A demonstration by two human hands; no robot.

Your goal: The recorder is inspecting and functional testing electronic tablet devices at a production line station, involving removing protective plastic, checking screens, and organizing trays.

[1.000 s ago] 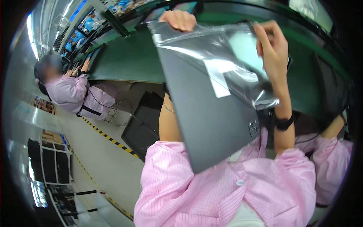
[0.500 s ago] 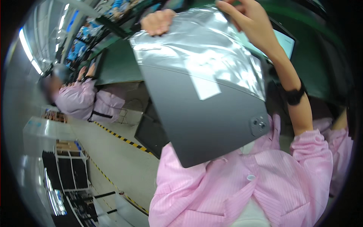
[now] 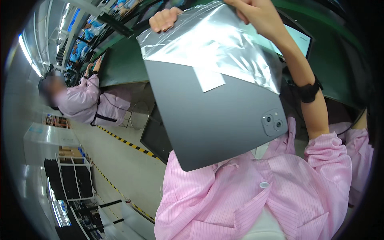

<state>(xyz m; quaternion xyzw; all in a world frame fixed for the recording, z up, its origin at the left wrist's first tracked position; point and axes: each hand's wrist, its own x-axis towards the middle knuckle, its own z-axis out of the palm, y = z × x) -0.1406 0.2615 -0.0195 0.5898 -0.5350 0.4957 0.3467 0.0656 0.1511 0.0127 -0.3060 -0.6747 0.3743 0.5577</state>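
Clear wrap [image 3: 208, 44] now flatter over upper tablet [image 3: 216, 124]; left grip [image 3: 165, 20] closed on tablet's corner; right grip [image 3: 258, 16] cropped, hold cannot tell.

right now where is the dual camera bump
In the head view, the dual camera bump sits right of centre on the grey tablet near its lower-right corner, above the pink jacket.

**Clear film [image 3: 240, 54] spread across grey tablet [image 3: 216, 116]**

The right hand [image 3: 256, 18] has risen from the sheet's right side to its top. The film, slanting with a loose lower-right corner a second ago, now stretches over the tablet's upper part, its lower edge nearly straight. The left forearm has disappeared behind the tablet; a lit screen [image 3: 300, 40] emerges beside the right forearm.
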